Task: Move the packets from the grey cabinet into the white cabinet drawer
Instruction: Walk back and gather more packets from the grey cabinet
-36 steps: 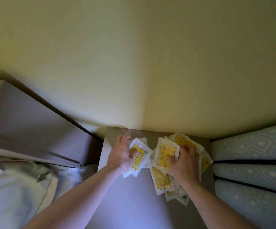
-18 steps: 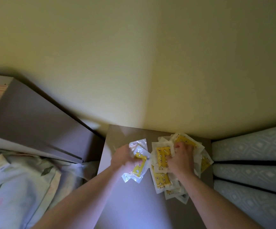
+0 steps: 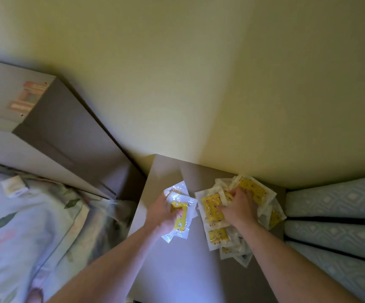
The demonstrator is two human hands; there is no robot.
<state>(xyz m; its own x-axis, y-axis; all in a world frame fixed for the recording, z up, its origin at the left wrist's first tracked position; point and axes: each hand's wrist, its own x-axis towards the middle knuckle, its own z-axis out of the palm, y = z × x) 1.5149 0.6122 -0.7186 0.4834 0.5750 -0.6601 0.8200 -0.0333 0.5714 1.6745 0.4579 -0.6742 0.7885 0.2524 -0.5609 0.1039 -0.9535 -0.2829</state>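
The surface point(image 3: 177, 265) lies bare below and between the hands, so there is room to draw back toward the body. Just beyond the right hand point(image 3: 239, 207) the wall point(image 3: 199, 84) closes things off, and patterned cushions point(image 3: 334, 215) crowd its outer side. Left of the left hand point(image 3: 163, 217), a grey cabinet point(image 3: 68, 136) and bedding point(image 3: 24, 226) block the way.

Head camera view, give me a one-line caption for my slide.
Both hands, left and right, gather yellow packets on the grey cabinet top.
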